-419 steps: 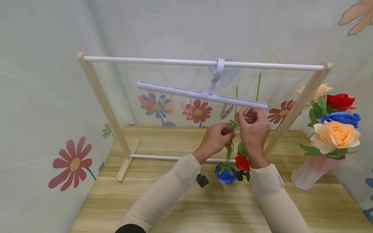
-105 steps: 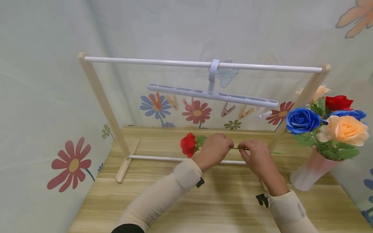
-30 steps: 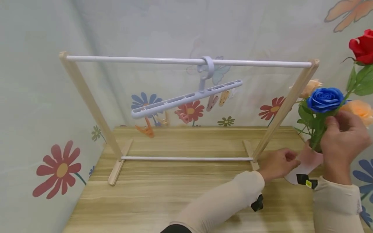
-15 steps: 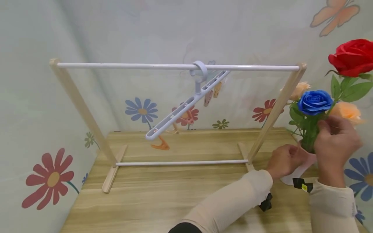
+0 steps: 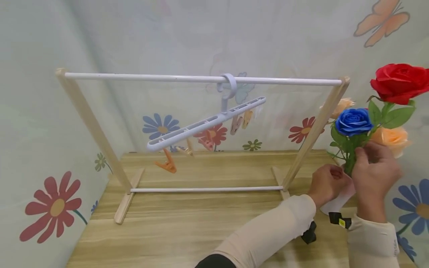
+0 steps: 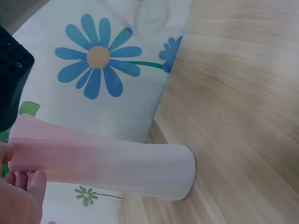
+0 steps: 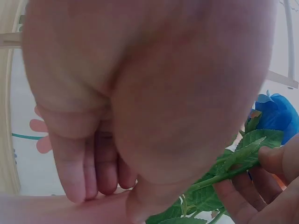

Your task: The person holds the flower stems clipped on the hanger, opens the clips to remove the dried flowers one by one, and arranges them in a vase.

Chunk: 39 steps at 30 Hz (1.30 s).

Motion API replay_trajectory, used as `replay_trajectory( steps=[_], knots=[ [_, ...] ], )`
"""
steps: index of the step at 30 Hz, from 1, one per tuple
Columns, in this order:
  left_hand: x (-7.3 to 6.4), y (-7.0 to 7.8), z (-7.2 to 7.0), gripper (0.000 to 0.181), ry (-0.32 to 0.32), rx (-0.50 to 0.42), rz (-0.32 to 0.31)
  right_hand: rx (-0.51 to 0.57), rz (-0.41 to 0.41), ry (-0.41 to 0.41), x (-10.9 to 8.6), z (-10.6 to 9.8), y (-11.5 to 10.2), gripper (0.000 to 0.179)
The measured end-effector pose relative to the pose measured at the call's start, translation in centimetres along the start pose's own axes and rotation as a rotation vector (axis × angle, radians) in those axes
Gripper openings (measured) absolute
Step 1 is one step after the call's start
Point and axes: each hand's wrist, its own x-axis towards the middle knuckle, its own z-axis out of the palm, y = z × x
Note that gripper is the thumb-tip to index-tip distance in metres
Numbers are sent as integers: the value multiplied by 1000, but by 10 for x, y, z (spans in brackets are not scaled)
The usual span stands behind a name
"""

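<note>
My right hand pinches the green stem of a red rose above the vase mouth. My left hand grips the upper part of the pink-and-white vase, which stands on the wooden tabletop. In the right wrist view, the left hand looms in the foreground, and fingers of the right hand hold a leafy stem at the right edge. A blue rose, a front peach rose and another peach rose stand in the vase around the red one.
Left of the vase stands a wooden rack with a white top rail. A pale hanger hangs from it at an angle, carrying several clothespins, among them an orange clothespin. Printed fabric walls enclose the wooden tabletop.
Earlier, both roses hung near the hanger's clothespins; the blue one went into the vase, then the red one was held flat. Lately the red rose has come down and the left hand has reached the vase.
</note>
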Motion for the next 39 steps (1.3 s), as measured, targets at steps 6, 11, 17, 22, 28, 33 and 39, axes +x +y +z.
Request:
replay_trajectory(
  steps=[6, 11, 17, 22, 28, 33, 39],
  knots=[
    [2, 2, 3, 12, 46, -16, -9, 15, -4, -28, -2, 3, 0, 29],
    [1, -1, 3, 13, 60, -8, -13, -28, 8, -66, -6, 6, 3, 33],
    [-2, -4, -1, 15, 11, 45, 12, -126, -9, -103, -9, 3, 13, 36],
    [-5, -5, -3, 14, -7, 30, 7, -190, 14, -214, -7, -2, 22, 42],
    [-7, -7, -5, 12, -5, 26, 3, -183, -26, -222, -7, -5, 18, 40],
    [-7, -6, -8, 11, -48, 24, -16, -183, -65, -204, -7, -5, 19, 37],
    [-5, -2, -14, 16, -125, 42, -25, -213, -89, -243, -6, -4, 27, 34]
  ],
)
